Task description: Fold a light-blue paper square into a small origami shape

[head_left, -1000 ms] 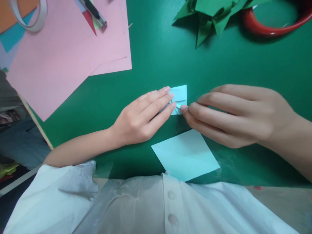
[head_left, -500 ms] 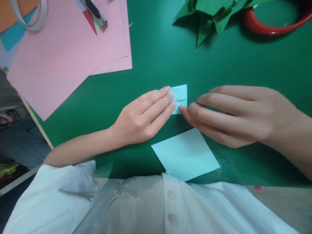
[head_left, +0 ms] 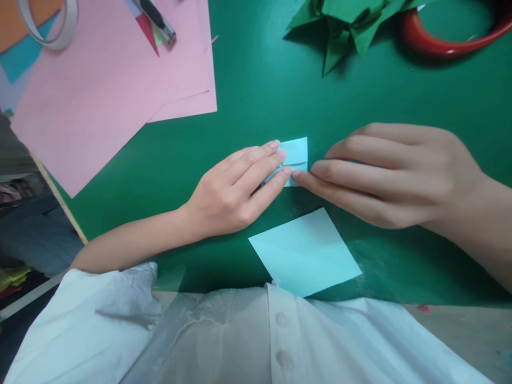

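Observation:
A small folded piece of light-blue paper (head_left: 295, 151) lies on the green table, with a crease line running across it. My left hand (head_left: 236, 189) rests over its left part, fingers close together and holding it down; the thumb is hidden. From the right, my right hand (head_left: 394, 173) has its fingers bent and drawn together, one fingertip on the lower right edge of the folded paper. Whether a flap is pinched there is too small to make out. Nearer my body lies a flat light-blue sheet (head_left: 306, 253), apart from both hands.
Pink sheets (head_left: 104, 90) cover the upper left, bearing a white tape ring (head_left: 60, 40) and a utility knife (head_left: 158, 21). A green folded-paper piece (head_left: 352, 24) and a red ring-shaped object (head_left: 444, 49) lie at the upper right. The table's left edge (head_left: 60, 200) shows.
My right hand has shifted slightly up, away from the flat sheet, and its fingertip has moved a little left along the folded paper. My left hand stays nearly in place.

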Demonstrator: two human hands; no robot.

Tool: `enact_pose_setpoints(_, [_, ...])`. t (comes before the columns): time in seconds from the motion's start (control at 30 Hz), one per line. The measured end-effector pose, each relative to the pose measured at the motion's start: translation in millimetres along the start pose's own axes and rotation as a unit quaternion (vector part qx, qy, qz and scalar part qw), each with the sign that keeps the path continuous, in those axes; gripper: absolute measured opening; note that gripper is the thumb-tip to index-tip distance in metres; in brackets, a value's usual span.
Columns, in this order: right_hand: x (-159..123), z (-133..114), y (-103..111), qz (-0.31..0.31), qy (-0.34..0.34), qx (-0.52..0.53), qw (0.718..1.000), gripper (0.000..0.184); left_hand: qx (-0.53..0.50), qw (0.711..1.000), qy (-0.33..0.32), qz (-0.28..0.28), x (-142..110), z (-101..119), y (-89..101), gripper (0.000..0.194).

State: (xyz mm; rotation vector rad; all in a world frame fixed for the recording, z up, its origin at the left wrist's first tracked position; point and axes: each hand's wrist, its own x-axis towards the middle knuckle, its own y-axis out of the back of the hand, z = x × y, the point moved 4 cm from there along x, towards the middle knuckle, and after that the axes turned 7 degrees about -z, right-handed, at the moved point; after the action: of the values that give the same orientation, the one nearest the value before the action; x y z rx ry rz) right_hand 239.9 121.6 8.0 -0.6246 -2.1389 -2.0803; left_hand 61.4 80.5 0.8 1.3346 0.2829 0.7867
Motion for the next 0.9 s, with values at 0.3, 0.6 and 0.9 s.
enact_pose_setpoints(0.3, [-3.1,0.5,-1.0,-0.011,-0.023,-0.009,1.000,0.024,-0.018,1.000,0.009,-0.005,0.6,-2.4,-0.5,0.027])
enact_pose_setpoints(0.6, [-4.0,3.2,1.8,-0.013,0.035,-0.032,0.999,0.026,-0.046,0.998,0.019,-0.025,-0.6,-4.2,-1.7,0.030])
enact_pose_setpoints(0.9, [-5.3,12.0,3.1,-0.004,0.003,0.052,0.999,0.030,-0.064,0.997,0.023,-0.035,-1.9,-5.1,-0.6,0.031])
